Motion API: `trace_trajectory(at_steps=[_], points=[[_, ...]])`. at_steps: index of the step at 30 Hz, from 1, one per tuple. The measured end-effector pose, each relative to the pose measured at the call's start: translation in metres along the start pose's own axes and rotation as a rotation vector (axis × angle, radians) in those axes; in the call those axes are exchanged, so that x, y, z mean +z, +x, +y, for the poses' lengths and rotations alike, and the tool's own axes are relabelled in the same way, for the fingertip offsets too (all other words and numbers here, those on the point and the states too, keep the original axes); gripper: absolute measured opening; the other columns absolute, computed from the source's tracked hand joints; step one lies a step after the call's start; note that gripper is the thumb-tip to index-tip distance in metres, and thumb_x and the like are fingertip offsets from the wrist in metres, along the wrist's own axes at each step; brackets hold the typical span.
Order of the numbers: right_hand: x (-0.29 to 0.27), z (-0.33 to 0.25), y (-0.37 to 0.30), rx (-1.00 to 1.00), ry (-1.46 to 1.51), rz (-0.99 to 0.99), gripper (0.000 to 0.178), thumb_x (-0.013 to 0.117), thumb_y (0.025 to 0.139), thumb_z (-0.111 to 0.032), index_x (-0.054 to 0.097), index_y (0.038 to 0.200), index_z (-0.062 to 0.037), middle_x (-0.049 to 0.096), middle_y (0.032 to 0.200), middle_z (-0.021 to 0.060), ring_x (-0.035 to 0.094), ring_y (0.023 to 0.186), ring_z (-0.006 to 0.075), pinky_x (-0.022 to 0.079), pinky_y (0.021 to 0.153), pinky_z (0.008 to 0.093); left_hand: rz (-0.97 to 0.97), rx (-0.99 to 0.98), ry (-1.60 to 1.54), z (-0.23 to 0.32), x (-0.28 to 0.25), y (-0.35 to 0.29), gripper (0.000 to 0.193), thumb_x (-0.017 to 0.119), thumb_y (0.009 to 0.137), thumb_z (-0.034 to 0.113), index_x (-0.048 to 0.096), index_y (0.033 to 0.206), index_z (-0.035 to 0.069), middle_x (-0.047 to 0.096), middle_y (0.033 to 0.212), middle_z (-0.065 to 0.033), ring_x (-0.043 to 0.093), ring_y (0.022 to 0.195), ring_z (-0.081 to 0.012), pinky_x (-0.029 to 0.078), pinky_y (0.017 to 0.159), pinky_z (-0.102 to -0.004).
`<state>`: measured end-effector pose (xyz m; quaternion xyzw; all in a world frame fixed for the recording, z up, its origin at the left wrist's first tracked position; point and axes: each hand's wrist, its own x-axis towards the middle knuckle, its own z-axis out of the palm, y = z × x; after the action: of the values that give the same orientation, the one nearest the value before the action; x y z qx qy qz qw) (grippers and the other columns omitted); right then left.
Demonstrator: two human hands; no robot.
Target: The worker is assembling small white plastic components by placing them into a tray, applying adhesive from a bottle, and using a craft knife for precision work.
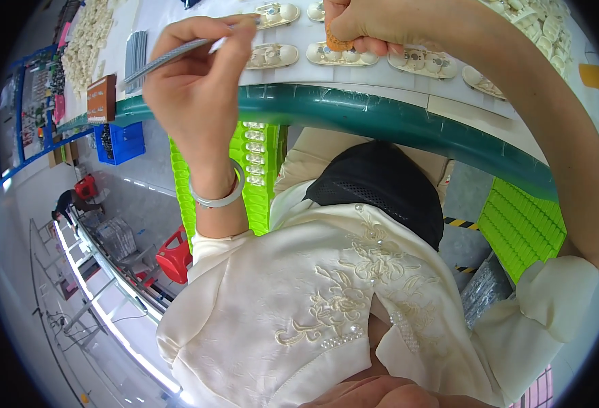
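Note:
My left hand (201, 85) is closed around a slim grey metal tool (177, 57) with a textured shaft, which slants up to the right. The tool's upper end is by a cream oval casing (276, 15) in the far row. My right hand (364, 27) has its fingers curled down over another cream oval casing (341, 56) in the near row. A small orange textured piece (338, 42) shows at its fingertips; whether it is worn or held I cannot tell. More casings lie on both sides, one (272, 56) to the left and one (423, 62) to the right.
A green padded edge (354, 105) runs along the table front. Heaps of cream parts lie at the far left (89, 41) and far right (544, 30). Grey strips (135, 58) and a brown block (101, 98) are near my left hand. Below are green trays (524, 221) and a blue bin (119, 144).

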<state>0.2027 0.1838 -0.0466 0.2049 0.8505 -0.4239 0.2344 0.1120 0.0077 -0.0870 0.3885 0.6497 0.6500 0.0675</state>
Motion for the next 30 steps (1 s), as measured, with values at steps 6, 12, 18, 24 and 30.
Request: trace_trajectory(at_steps=[6,12,18,24,30], points=[[-0.005,-0.026,-0.01,0.09,-0.214,-0.04,0.018,0.061,0.073,-0.013,0.066,0.062,0.0012,0.061,0.054,0.0077,0.059,0.051,0.016,0.046,0.05,0.0319,-0.092,-0.144,0.16,-0.001,-0.017,-0.009,0.02,0.069,0.078,-0.004,0.059,0.094,-0.006,0.064,0.09,-0.0094,0.064,0.082,-0.0129,0.052,0.072,-0.0211],[0.002,-0.023,-0.007,0.134,-0.114,0.006,0.014,0.062,0.075,-0.011,0.067,0.071,0.0012,0.062,0.055,0.0086,0.059,0.051,0.0143,0.046,0.05,0.0289,-0.23,-0.188,0.209,-0.012,-0.024,-0.012,0.02,0.071,0.078,0.005,0.062,0.093,-0.004,0.066,0.087,-0.0073,0.064,0.083,-0.0114,0.051,0.074,-0.0218],[-0.009,-0.016,0.0,0.117,-0.025,-0.106,0.013,0.065,0.077,-0.01,0.067,0.076,0.0028,0.061,0.056,0.0055,0.054,0.048,0.01,0.042,0.045,0.0242,-0.288,-0.214,0.269,-0.016,-0.028,-0.008,0.021,0.07,0.08,0.001,0.061,0.097,-0.003,0.067,0.091,-0.0091,0.064,0.087,-0.0133,0.05,0.077,-0.0214],[-0.01,-0.015,0.006,0.103,-0.013,-0.132,0.011,0.065,0.079,-0.007,0.067,0.078,0.0039,0.06,0.057,0.0048,0.053,0.047,0.0089,0.039,0.044,0.0222,-0.294,-0.187,0.225,-0.025,-0.033,-0.008,0.019,0.069,0.08,0.001,0.061,0.097,-0.003,0.067,0.091,-0.0099,0.065,0.087,-0.0138,0.051,0.077,-0.0212],[-0.012,-0.03,0.007,0.177,-0.196,-0.152,0.012,0.066,0.078,-0.01,0.068,0.078,0.002,0.061,0.059,0.0054,0.054,0.049,0.0099,0.041,0.046,0.0244,-0.296,-0.189,0.137,-0.024,-0.034,-0.007,0.017,0.068,0.081,0.0,0.062,0.097,-0.003,0.067,0.092,-0.0101,0.065,0.088,-0.0151,0.052,0.078,-0.0221]])
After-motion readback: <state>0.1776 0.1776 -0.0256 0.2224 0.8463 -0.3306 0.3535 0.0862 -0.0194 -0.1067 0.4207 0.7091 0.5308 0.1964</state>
